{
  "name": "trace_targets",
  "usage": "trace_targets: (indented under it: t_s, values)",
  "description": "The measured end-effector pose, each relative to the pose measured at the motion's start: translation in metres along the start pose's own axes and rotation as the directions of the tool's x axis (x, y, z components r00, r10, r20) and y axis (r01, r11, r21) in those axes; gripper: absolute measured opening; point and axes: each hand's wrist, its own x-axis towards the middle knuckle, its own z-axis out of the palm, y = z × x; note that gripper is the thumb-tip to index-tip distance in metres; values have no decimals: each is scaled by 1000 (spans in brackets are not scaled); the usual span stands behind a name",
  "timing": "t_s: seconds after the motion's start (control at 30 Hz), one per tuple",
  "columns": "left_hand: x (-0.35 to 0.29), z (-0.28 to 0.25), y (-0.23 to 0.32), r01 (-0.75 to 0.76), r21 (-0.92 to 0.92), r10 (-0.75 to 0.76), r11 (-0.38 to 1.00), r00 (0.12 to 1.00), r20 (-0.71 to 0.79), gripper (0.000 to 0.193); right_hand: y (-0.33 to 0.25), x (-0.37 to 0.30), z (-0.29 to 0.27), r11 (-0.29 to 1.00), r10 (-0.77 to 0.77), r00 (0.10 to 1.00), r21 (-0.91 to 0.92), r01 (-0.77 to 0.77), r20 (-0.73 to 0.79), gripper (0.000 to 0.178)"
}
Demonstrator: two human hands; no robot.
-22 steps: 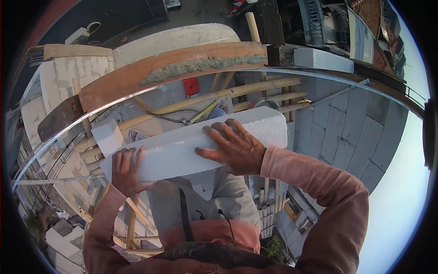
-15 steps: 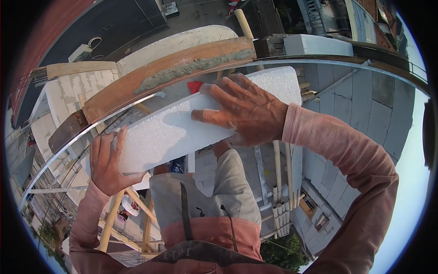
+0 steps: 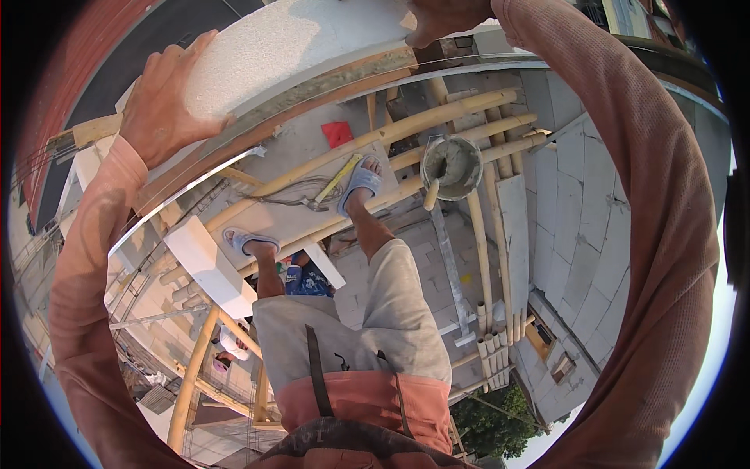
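My two hands hold a long white aerated concrete block [image 3: 273,51] at the far side, at arm's length. My left hand [image 3: 160,102] clasps its left end, thumb on the near side and fingers over the far side. Toward the right end, my right hand [image 3: 445,17] grips it, partly cut off by the upper edge of the picture. Just under the block's near edge shows a strip of grey mortar [image 3: 332,84] along a brown wooden board [image 3: 254,141]. Whether the block touches the mortar I cannot tell.
My sandalled feet stand on a plank among bamboo poles [image 3: 469,105]. Beside them lie a hammer with a yellow handle [image 3: 341,178] and a red piece [image 3: 337,134]. A bucket of mortar [image 3: 461,166] hangs right. Another white block [image 3: 205,258] stands left. People are below.
Both hands have carried the block away from my body, outward over the mortar and board. The plank, my feet, the hammer and the bucket have come into sight.
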Motion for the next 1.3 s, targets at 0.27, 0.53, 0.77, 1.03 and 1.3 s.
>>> trace_targets:
  t_s: [0.27, 0.53, 0.77, 1.03, 1.3]
  values:
    - [57, 91, 7, -33, 239, 10, 970, 995, 97, 109, 48, -34, 72, 996, -92, 993, -28, 90, -70, 100]
    - [88, 86, 57, -19, 98, -8, 995, 964, 265, 110, 68, -58, 110, 1000, 16, 1000, -19, -16, -10, 91]
    - [88, 122, 50, -15, 201, -24, 979, 981, 190, 112, 61, -60, 107, 998, 67, 997, -15, -67, 42, 87]
    - [93, 141, 60, 2, 199, -28, 980, 991, 130, 114, 68, -68, 122, 999, 29, 1000, -43, -30, -11, 89]
    - [105, 104, 109, 112, 169, -169, 979, 911, 376, 111, 68, -68, 136, 998, 52, 998, 25, -51, -19, 80]
